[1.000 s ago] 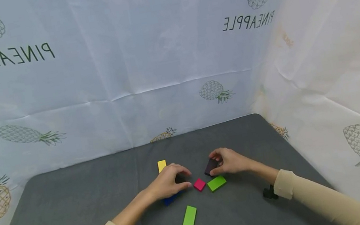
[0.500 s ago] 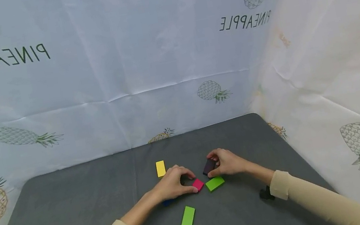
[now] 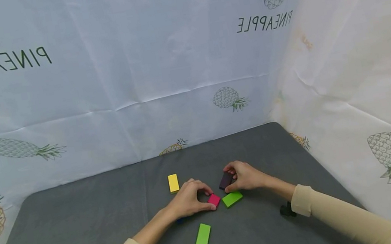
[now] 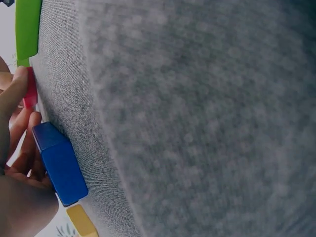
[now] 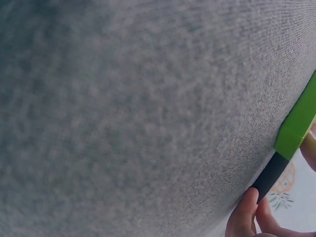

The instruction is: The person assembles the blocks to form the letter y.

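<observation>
Between the thumb and fingertips of my left hand [image 3: 189, 199] is a small pinkish-red block [image 3: 214, 200], pinched at its edges on the table. In the left wrist view, the red block [image 4: 30, 89] shows from the side. My right hand [image 3: 247, 176] grips a dark, nearly black block [image 3: 225, 181] by its two ends. Just in front of it lies a green block [image 3: 232, 198], its left end close to the red one. A blue block [image 4: 64, 168] stands under my left hand, almost fully hidden in the head view.
A yellow block [image 3: 173, 184] lies beyond my left hand. Another green block [image 3: 203, 237] lies nearer, between the forearms. The grey cloth-covered table [image 3: 92, 227] ends at a white pineapple-print curtain [image 3: 153, 59] behind and at the right.
My left hand has moved right, from beside the red block to a pinch on it, covering more of the blue block. My right hand keeps its hold on the dark block.
</observation>
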The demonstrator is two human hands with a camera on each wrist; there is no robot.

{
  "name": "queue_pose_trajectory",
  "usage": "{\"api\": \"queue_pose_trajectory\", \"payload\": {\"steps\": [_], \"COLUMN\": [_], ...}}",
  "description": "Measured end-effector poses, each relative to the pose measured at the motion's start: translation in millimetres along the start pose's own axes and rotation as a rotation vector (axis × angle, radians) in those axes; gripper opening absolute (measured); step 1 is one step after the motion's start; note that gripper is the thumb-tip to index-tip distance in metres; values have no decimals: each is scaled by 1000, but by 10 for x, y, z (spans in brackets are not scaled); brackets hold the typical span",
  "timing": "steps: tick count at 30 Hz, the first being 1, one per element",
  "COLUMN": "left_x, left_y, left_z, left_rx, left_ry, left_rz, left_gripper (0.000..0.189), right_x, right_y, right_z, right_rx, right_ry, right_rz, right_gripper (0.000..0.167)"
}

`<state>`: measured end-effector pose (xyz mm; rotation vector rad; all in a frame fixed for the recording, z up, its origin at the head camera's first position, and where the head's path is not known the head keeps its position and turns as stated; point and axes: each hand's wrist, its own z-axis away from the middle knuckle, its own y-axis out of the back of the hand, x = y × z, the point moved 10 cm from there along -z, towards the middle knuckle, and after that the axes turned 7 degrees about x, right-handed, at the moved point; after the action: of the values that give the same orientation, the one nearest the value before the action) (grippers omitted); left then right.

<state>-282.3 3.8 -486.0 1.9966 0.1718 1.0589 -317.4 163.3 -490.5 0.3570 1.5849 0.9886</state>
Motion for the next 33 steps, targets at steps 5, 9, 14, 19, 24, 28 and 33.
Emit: {"api": "queue_pose_trajectory", "payload": {"steps": [5, 9, 14, 19, 24, 28, 33], "left_x": [-4, -9, 9, 23, -17, -35, -73], "left_y": [5, 3, 14, 34, 36, 50, 46], "left_z": [-7, -19, -41, -75, -120, -148, -173], "left_rx": [3, 2, -1, 4, 19, 36, 38], "left_ry": [-2, -9, -22, -26, -17, -27, -5], "left_rz": [12, 10, 14, 17, 11, 10, 15], "left_gripper": [31, 30, 29, 28, 27, 26, 26], "right_x": [-2, 2, -2, -15, -36, -50, -61], "right_y": [-1, -2, -4, 1, 31, 49, 46], "right_z": [-13, -32, -73, -127, -173, -196, -216], "right_rx": [-3, -8, -14, -20, -11, -4, -2], "right_ry": [13, 17, 7, -15, -14, -8, 3], "right_rz": [-5, -11, -25, -51, -50, -47, -43], "right_gripper": [68, 69, 69, 68, 67, 67, 67]}}
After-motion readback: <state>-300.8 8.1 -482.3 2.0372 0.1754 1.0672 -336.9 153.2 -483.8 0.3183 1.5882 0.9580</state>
